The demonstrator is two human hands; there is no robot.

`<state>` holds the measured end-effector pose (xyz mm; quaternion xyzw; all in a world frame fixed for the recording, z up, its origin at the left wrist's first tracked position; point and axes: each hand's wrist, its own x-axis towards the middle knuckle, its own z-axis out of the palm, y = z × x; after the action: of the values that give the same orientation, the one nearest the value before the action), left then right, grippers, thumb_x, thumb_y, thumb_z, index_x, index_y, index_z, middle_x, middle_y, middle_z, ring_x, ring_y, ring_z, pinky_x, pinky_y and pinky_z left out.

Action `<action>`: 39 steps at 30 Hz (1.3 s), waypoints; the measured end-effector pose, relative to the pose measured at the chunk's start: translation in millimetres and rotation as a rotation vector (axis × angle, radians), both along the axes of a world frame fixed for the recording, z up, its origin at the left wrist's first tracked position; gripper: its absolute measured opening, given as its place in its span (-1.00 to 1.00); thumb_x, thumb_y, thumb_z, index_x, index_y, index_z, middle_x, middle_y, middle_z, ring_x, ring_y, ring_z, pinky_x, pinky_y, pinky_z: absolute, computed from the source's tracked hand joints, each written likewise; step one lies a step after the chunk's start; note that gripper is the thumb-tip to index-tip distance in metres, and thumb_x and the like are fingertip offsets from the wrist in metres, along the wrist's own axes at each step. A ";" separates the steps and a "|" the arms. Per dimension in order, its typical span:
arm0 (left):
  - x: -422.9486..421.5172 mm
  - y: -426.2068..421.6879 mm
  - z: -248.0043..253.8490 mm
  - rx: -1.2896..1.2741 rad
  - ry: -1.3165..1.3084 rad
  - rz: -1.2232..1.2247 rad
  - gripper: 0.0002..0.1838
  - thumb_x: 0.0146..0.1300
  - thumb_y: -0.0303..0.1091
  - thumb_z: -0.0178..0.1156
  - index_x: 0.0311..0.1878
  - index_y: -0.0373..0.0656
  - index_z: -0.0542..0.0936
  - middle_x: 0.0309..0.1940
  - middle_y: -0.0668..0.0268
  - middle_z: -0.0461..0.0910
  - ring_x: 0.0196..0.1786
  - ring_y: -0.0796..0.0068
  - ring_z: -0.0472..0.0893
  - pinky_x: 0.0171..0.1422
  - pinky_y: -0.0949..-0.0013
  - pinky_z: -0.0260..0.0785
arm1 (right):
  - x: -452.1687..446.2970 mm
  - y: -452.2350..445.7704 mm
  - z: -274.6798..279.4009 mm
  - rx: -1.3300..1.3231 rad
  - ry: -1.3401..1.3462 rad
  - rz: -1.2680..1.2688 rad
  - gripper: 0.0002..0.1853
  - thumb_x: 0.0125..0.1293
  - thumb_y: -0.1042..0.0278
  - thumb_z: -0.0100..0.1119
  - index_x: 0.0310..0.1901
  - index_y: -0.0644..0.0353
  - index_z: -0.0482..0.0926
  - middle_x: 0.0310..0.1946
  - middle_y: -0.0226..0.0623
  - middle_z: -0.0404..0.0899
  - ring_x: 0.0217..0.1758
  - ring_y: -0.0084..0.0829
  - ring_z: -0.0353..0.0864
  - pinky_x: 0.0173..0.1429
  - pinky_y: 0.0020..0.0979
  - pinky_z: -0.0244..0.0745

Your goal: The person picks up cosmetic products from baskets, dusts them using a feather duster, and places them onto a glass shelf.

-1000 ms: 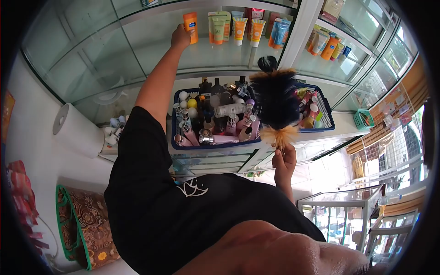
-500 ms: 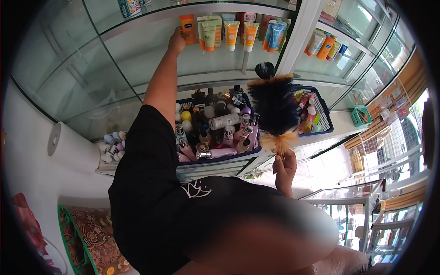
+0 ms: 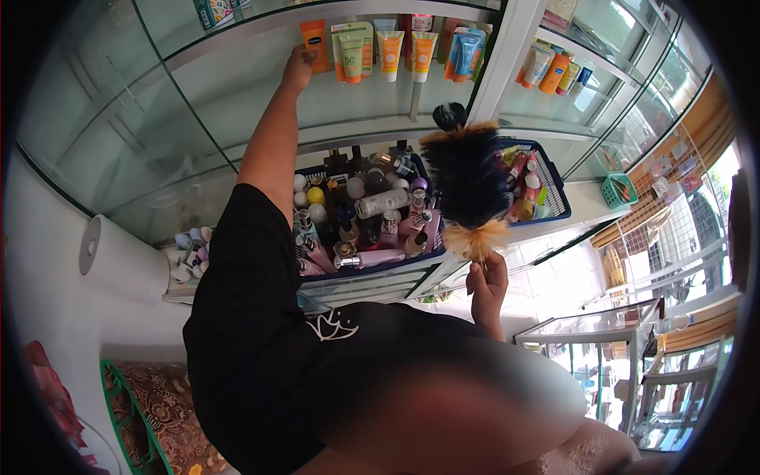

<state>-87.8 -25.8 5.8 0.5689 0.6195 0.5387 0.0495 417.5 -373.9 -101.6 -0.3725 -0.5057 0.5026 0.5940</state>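
Note:
My left hand (image 3: 297,70) reaches up to the glass shelf, its fingers closed at the lower left edge of an orange lotion tube (image 3: 315,43). Beside that tube stand a green sunscreen tube (image 3: 351,54) and two orange-and-white tubes (image 3: 389,57), with a blue tube (image 3: 465,55) farther right. My right hand (image 3: 489,281) grips the short handle of a feather duster (image 3: 471,178). The duster is upright, with dark feathers above and pale orange ones near the handle. It stands in front of the gap between two baskets and hides part of them.
A blue basket (image 3: 317,277) full of bottles stands below the shelf. A second blue basket (image 3: 558,186) holds more packages. Glass panes (image 3: 79,119) border the left, near a white paper roll (image 3: 127,257). A small green basket (image 3: 620,190) and glass display case (image 3: 590,326) are at right.
The whole view has shifted slightly, so the shelf items appear a little farther left and up. My left hand stays at the orange tube. The duster remains in my right hand, tilted slightly differently.

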 end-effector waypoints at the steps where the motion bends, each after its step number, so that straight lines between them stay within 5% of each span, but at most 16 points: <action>1: 0.6 -1.1 -1.7 0.034 -0.030 -0.035 -0.52 0.44 -0.16 0.03 0.31 -0.21 0.34 0.13 -0.03 0.54 0.16 0.03 0.56 0.26 0.13 0.37 | 0.9 -1.3 0.9 0.005 -0.001 -0.005 -0.62 0.37 0.51 0.15 0.20 0.26 0.39 -0.09 -0.31 0.57 -0.49 -0.75 0.35 -0.48 -0.67 0.26; 4: -10.3 12.8 -7.1 -0.084 -0.045 0.261 -0.49 0.39 -0.23 0.04 0.35 -0.21 0.28 0.25 -0.08 0.39 0.24 0.02 0.48 0.30 0.10 0.36 | 9.1 -5.1 -6.0 0.026 0.035 -0.024 -0.62 0.38 0.50 0.16 0.20 0.26 0.39 -0.09 -0.29 0.57 -0.49 -0.76 0.35 -0.49 -0.68 0.25; 7: 42.4 -43.9 34.4 -0.135 -0.661 0.385 -0.47 0.34 -0.29 0.03 0.34 -0.19 0.24 0.29 -0.05 0.25 0.27 0.04 0.42 0.28 0.07 0.37 | 14.0 -8.9 3.0 0.046 0.069 -0.068 -0.63 0.42 0.46 0.11 0.22 0.25 0.37 -0.16 -0.31 0.56 -0.54 -0.78 0.30 -0.53 -0.70 0.19; 10: 77.9 -80.6 59.2 -0.118 -0.791 0.368 -0.48 0.33 -0.29 0.06 0.32 -0.16 0.22 0.27 0.05 0.23 0.24 0.09 0.42 0.27 0.06 0.36 | 16.2 -8.7 3.9 0.009 0.131 -0.059 -0.64 0.49 0.38 0.00 0.25 0.19 0.28 -0.30 -0.36 0.49 -0.62 -0.79 0.19 -0.57 -0.70 0.10; 16: 173.9 -180.1 52.5 0.479 -0.063 -0.058 -0.62 0.32 -0.32 0.11 0.16 -0.18 0.36 -0.02 0.16 0.44 -0.01 0.29 0.48 0.13 0.26 0.32 | 34.3 7.5 -2.3 0.025 0.254 -0.240 -0.66 0.52 0.28 -0.05 0.24 0.07 0.23 -0.48 -0.48 0.33 -0.64 -0.76 0.13 -0.61 -0.67 0.01; 22: 243.2 -270.7 74.3 0.189 0.150 -0.551 -0.86 0.40 -0.35 0.06 -0.06 -0.09 0.55 -0.38 0.41 0.55 -0.31 0.57 0.55 -0.11 0.42 0.38 | 62.7 12.4 -4.0 0.087 0.238 -0.331 -0.65 0.51 0.25 0.00 0.25 0.04 0.28 -0.56 -0.55 0.27 -0.66 -0.77 0.11 -0.61 -0.67 -0.03; 30: 271.1 -279.4 76.1 0.253 0.308 -0.597 -0.82 0.41 -0.44 -0.04 -0.13 -0.12 0.58 -0.55 0.31 0.52 -0.47 0.54 0.55 -0.31 0.43 0.39 | 98.5 31.9 -12.7 0.029 0.271 -0.399 -0.68 0.46 0.28 0.09 0.19 0.09 0.42 -0.54 -0.62 0.30 -0.58 -0.81 0.16 -0.56 -0.76 -0.03; 33: 288.6 -269.8 82.1 0.164 0.410 -0.663 -0.81 0.43 -0.42 -0.06 -0.10 -0.13 0.57 -0.48 0.33 0.54 -0.44 0.56 0.55 -0.32 0.40 0.38 | 115.9 48.7 -12.2 0.080 0.232 -0.402 -0.71 0.46 0.31 0.09 0.16 0.15 0.44 -0.53 -0.59 0.35 -0.59 -0.80 0.18 -0.57 -0.74 0.00; 38: 375.1 -221.9 80.0 -0.613 -0.006 -1.101 -0.68 0.44 -0.15 -0.04 0.05 -0.14 0.54 -0.19 0.28 0.61 -0.20 0.53 0.58 -0.16 0.38 0.43 | 145.3 70.2 1.6 0.170 0.203 -0.381 -0.80 0.47 0.36 0.05 0.04 0.21 0.48 -0.53 -0.50 0.42 -0.59 -0.77 0.22 -0.58 -0.71 0.02; 39: 395.9 -211.4 73.2 -0.725 0.182 -1.040 -0.62 0.42 -0.12 -0.03 0.10 -0.15 0.54 -0.10 0.20 0.61 -0.12 0.46 0.59 -0.08 0.34 0.44 | 150.1 75.2 4.8 0.177 0.233 -0.387 -0.82 0.47 0.37 0.05 0.03 0.20 0.48 -0.53 -0.49 0.42 -0.59 -0.77 0.23 -0.58 -0.71 0.02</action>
<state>308.1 -237.2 79.0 0.7856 0.4073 0.1501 0.4409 567.6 -298.7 -96.8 -0.3486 -0.3951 0.3729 0.7637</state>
